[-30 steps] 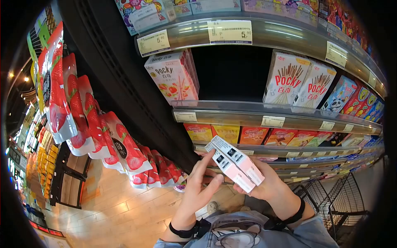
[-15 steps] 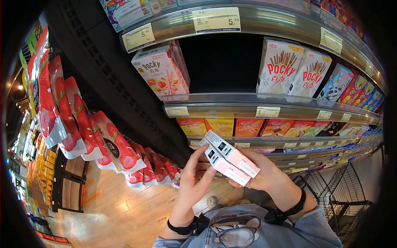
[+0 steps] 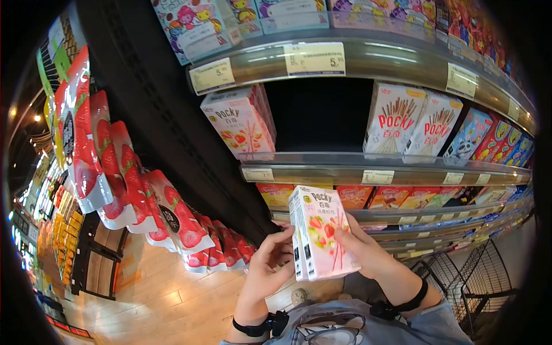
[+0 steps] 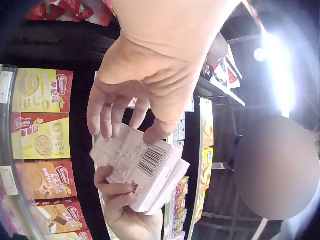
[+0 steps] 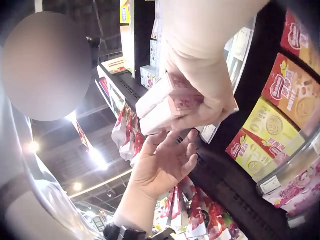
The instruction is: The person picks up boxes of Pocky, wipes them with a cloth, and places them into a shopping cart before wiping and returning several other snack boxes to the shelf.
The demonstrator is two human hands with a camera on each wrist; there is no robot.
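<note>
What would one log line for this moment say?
scene: snack aisle | right hand: grips two pink Pocky boxes, upright | left hand: fingertips touch the boxes' edge | shelf: more Pocky

The head camera looks forward and slightly up at the shelves (image 3: 379, 168), with the hands low in its picture. The left wrist camera sits very close behind the left hand (image 4: 150, 75), facing the shelves. The right wrist camera sits close behind the right hand (image 5: 200, 85), facing back toward the aisle. All three share the boxes (image 3: 319, 233).
</note>
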